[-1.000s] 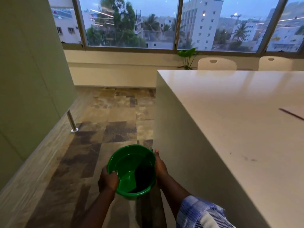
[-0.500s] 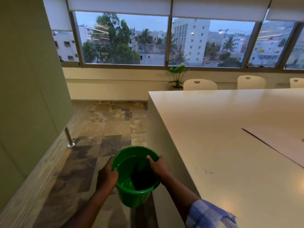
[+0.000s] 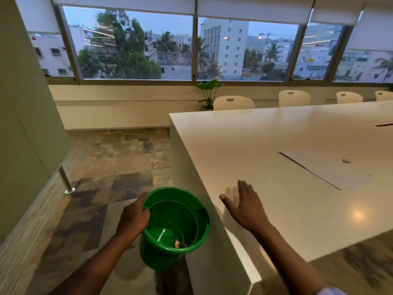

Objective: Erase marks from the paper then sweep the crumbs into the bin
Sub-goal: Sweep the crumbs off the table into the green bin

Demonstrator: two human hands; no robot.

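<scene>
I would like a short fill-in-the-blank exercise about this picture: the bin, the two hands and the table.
1. The left hand grips the rim of the ____ bin.
2. The bin is held against the table at its ____ edge.
3. The right hand is flat and open over the ____.
4. The paper lies on the table, to the ____ of the right hand.

Missing words: green; left; table; right

My green plastic bin hangs beside the near left edge of the table, tilted with its open mouth toward me; a small scrap lies at its bottom. The paper lies flat on the tabletop, far right, with a small pale eraser resting on it.
</scene>
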